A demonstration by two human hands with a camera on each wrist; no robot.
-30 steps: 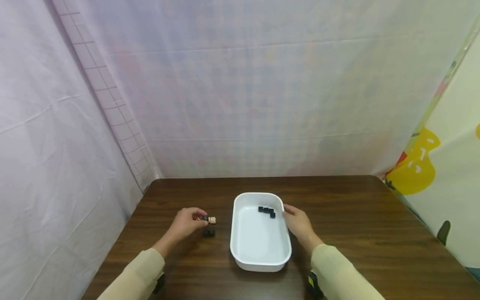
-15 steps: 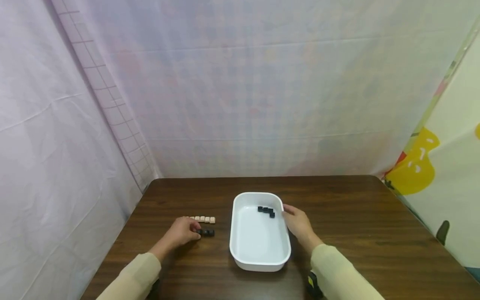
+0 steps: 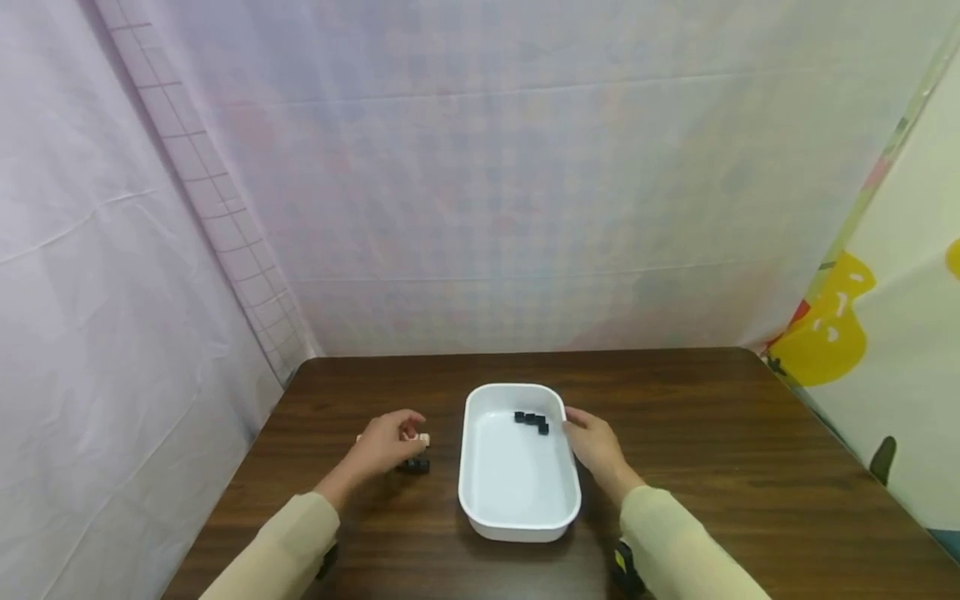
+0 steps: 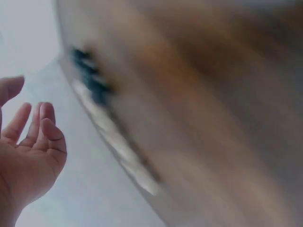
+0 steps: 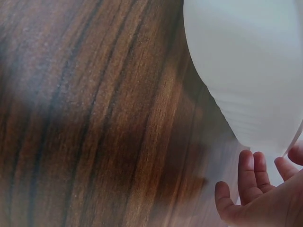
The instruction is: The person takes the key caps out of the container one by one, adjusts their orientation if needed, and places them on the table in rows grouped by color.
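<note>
The head view showed a pale checked curtain (image 3: 495, 208) filling the far side, with a plain white cloth (image 3: 97, 333) on the left and a cloth with a yellow print (image 3: 828, 333) on the right. In front of me stood the dark wood-grain table (image 3: 675, 433). The white tray (image 3: 517, 487) lay on it near the middle, its long sides running near to far. My cream sleeves (image 3: 277, 550) reached in from the near edge.

My right hand (image 3: 598, 450) touched the tray's right rim toward the far end, fingers bent; I couldn't tell whether it gripped the rim or only rested there. My left hand (image 3: 378, 446) was left of the tray, loosely curled, thumb and fingers apart, with nothing held.

Under it ran a row of pale cubes (image 3: 424, 439), partly hidden by my fingers. Just nearer to me lay a short row of dark cubes (image 3: 416, 467), blurred in the left wrist view. Four black cubes (image 3: 530, 419) sat in the tray's far right corner.
</note>
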